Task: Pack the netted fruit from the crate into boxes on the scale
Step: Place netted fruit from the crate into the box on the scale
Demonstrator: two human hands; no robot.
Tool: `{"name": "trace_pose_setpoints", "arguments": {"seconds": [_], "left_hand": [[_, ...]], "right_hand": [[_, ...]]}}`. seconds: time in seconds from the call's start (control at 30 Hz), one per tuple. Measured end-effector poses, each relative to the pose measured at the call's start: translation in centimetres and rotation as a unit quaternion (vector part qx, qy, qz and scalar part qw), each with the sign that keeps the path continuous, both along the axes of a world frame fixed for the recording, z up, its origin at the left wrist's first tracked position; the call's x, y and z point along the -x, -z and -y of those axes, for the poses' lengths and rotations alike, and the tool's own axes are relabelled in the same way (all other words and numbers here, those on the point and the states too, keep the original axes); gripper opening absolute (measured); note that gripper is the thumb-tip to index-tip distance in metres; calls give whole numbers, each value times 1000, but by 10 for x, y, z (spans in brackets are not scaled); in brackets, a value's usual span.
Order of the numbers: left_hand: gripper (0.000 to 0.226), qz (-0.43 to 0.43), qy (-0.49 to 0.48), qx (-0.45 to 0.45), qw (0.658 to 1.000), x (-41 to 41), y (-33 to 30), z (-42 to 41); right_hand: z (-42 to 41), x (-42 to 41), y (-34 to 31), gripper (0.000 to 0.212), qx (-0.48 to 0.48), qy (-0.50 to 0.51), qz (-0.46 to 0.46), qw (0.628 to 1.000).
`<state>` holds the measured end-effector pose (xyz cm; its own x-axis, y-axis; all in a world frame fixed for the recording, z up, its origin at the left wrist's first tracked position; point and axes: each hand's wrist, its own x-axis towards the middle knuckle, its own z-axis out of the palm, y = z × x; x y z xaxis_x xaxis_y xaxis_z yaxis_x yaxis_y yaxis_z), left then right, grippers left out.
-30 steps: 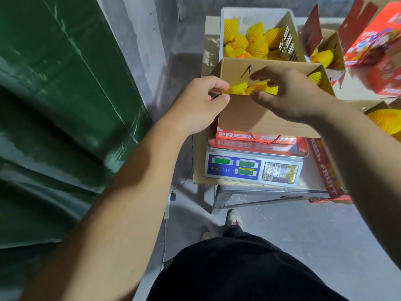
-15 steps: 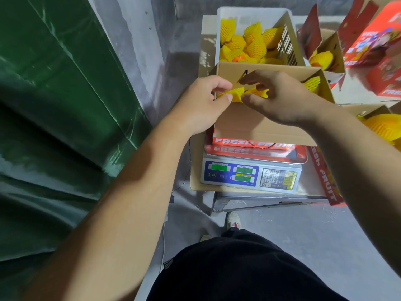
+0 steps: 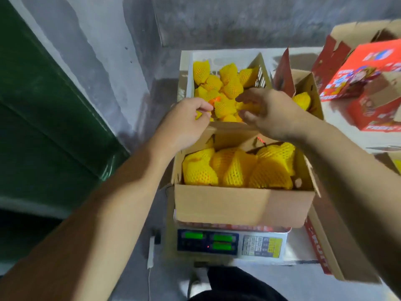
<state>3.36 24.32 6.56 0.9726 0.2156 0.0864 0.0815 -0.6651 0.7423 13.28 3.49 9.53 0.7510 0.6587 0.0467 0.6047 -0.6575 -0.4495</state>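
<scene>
Both hands over crate's near edge, left hand and right hand loosely open, empty; box on scale packed to walls.

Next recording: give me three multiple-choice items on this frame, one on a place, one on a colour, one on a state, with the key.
1. The open brown cardboard box sits on:
A. the floor
B. the digital scale
C. the white plastic crate

2. The foam nets on the fruit are:
A. yellow
B. white
C. green

3. The right hand is:
A. gripping a flap
B. open over the crate
C. on the keypad

Key: B, the scale's lit displays show just under the box; A, every net is yellow; B, fingers spread, holding nothing.
</scene>
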Motion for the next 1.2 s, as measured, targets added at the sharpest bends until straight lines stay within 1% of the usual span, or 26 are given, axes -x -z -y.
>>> {"name": "trace_pose_setpoints", "arguments": {"seconds": [0.07,0.17,0.2,0.27,0.33,0.37,0.43,0.5,0.57,0.63,0.67,0.7,0.73,0.8,0.83,0.9,0.97,1.03,1.1,1.17,1.2], "left_hand": [[28,-15,8,-7,1000,-47,6,-2],[29,-65,9,-16,998,-117,28,-7],[28,-81,3,-20,996,-146,38,-10],[27,-104,-4,-30,994,-171,59,-15],[29,-150,-8,-53,987,-212,86,-21],[32,-184,-5,-77,980,-230,98,-23],[46,-258,12,-139,956,-265,119,-29],[62,-297,36,-180,937,-294,137,-30],[72,-310,57,-204,927,-312,157,-25],[79,-322,47,-240,915,-321,181,-18],[81,-320,31,-250,913,-322,191,-16],[81,-311,12,-252,916,-324,200,-13],[80,-299,-6,-246,922,-325,208,-12],[79,-282,-38,-223,932,-328,217,-7],[79,-273,-50,-210,938,-329,220,-3],[78,-250,-50,-206,945,-328,224,6],[71,-227,-25,-243,943,-329,224,12],[68,-221,-25,-261,939,-329,218,8],[76,-227,-49,-235,944,-326,205,0],[92,-248,-102,-164,949,-314,188,-10],[96,-266,-124,-125,948,-305,177,-15]], "right_hand": [[-6,-44,9,43,27,5,-28,999],[-19,-109,35,46,89,-1,-56,994],[-26,-136,45,48,111,-2,-63,992],[-38,-163,66,52,144,-9,-72,987],[-59,-206,91,57,174,-8,-82,981],[-70,-224,104,59,192,-7,-88,977],[-88,-258,134,62,245,2,-97,965],[-92,-283,166,65,295,23,-111,949],[-88,-295,198,66,315,35,-127,940],[-89,-303,221,59,325,36,-86,941],[-93,-307,224,55,330,39,-65,941],[-97,-311,226,55,345,36,-57,936],[-101,-315,227,61,364,36,-62,929],[-101,-317,228,79,388,60,-105,914],[-100,-317,229,84,387,78,-128,910],[-99,-318,230,81,370,103,-155,910],[-99,-320,228,80,355,111,-142,917],[-98,-321,224,84,368,99,-123,916],[-97,-319,222,74,382,95,-110,913],[-94,-312,222,70,377,104,-115,913],[-93,-307,222,68,370,100,-118,916]]}}
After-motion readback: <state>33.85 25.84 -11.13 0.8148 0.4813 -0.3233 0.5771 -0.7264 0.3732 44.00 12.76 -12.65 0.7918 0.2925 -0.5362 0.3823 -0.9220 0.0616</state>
